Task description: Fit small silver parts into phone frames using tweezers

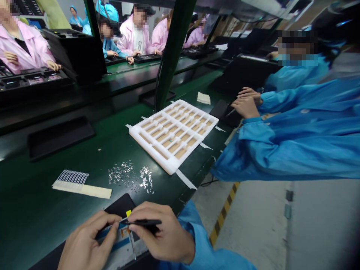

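In front of me at the bottom lies a flat electronic panel [123, 250] with silver and blue areas and a small orange-and-white patch, on a black pad [123, 204]. My right hand [165, 234] grips slim black tweezers [149, 222], whose tips reach the panel's upper edge. Thumb and index finger of my left hand [88, 240] are pinched together at the same edge; what lies between them is hidden. A yellow tab [128, 213] shows beside the right fingertips. Beyond the hands lie many tiny silver pieces [144, 180] and dark bits [120, 174] on the green table.
A white foam tray [173, 165] with slots stands taped to the table [112, 150]. Left are a cream strip sheet [84, 189] and a black tray [62, 137]. A co-worker's hands [247, 105] are at the right; a green post [171, 56] rises behind the tray.
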The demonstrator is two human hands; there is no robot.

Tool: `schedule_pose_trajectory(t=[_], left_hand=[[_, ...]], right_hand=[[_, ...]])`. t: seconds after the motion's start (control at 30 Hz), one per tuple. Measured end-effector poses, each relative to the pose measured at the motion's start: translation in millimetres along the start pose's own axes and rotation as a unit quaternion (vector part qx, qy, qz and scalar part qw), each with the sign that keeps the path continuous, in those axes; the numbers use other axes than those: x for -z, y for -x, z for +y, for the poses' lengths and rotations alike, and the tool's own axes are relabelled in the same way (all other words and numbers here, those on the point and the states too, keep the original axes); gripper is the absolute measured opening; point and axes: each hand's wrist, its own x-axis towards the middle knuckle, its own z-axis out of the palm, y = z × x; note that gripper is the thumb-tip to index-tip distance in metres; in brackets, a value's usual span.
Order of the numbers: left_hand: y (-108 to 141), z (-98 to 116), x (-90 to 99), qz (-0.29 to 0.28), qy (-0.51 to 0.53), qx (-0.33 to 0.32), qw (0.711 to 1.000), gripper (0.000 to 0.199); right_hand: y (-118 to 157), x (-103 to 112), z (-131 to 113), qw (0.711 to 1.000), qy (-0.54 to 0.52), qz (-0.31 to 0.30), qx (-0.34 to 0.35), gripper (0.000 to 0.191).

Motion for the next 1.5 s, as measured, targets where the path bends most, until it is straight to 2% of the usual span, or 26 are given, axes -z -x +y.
schedule_pose_trajectory(t=[0.1,0.2,0.3,0.4,0.5,0.57,0.63,0.73,0.83,0.9,1.13,1.23,1.37,1.43,1.5], left_hand=[[0.4,1.4,1.6,-0.005,-0.017,-0.014,1.0,0.032],[0.0,1.7,5.8,-0.005,-0.032,-0.063,0.997,0.033],[2.2,-1.2,9.6,0.052,-0.079,-0.133,0.987,0.031],[7.8,-1.8,12.9,0.126,-0.171,-0.2,0.956,0.032],[8.1,-1.2,21.1,0.145,-0.225,-0.253,0.93,0.037],[-0.1,-5.8,31.3,0.149,-0.243,-0.229,0.931,0.039],[-15.5,-17.0,44.1,0.185,-0.271,-0.175,0.928,0.045],[-44.4,-39.5,61.0,0.243,-0.316,-0.118,0.909,0.052],[-65.3,-55.7,66.4,0.239,-0.342,-0.099,0.904,0.047],[-71.0,-60.1,63.8,0.23,-0.358,-0.093,0.9,0.043],[-64.7,-58.7,49.8,0.235,-0.418,-0.09,0.873,0.041],[-60.6,-54.5,50.6,0.25,-0.435,-0.093,0.86,0.039],[-51.5,-43.8,56.0,0.246,-0.43,-0.124,0.86,0.04],[-42.4,-36.2,54.6,0.236,-0.424,-0.148,0.862,0.044],[-30.3,-28.0,47.1,0.209,-0.403,-0.184,0.872,0.042]], right_hand=[[2.8,0.7,2.8,0.998,0.029,-0.03,0.043,0.018],[5.2,0.3,5.4,0.996,0.051,-0.04,0.063,0.02],[7.0,-1.9,6.5,0.998,0.038,-0.019,0.051,0.018],[7.8,-5.2,4.9,0.999,0.027,0.003,0.032,0.017],[7.1,-8.3,1.4,0.999,0.044,0.005,0.03,0.017],[5.7,-9.3,-0.3,0.999,0.043,0.006,0.023,0.017],[4.0,-9.1,-0.2,1.0,0.019,0.022,0.009,0.016],[1.8,-6.5,3.5,0.996,-0.012,0.09,-0.008,0.013],[1.0,-2.4,8.5,0.991,0.0,0.137,-0.012,0.011],[1.8,0.3,11.1,0.99,0.013,0.138,-0.014,0.012],[6.7,5.2,17.2,0.989,0.035,0.145,-0.021,0.01],[6.8,7.8,16.7,0.989,0.029,0.145,-0.022,0.011],[7.2,16.5,3.8,0.987,0.035,0.154,-0.001,0.019],[7.9,20.3,-6.7,0.989,0.052,0.136,0.018,0.023],[8.4,20.6,-16.1,0.992,0.084,0.088,0.037,0.025]])
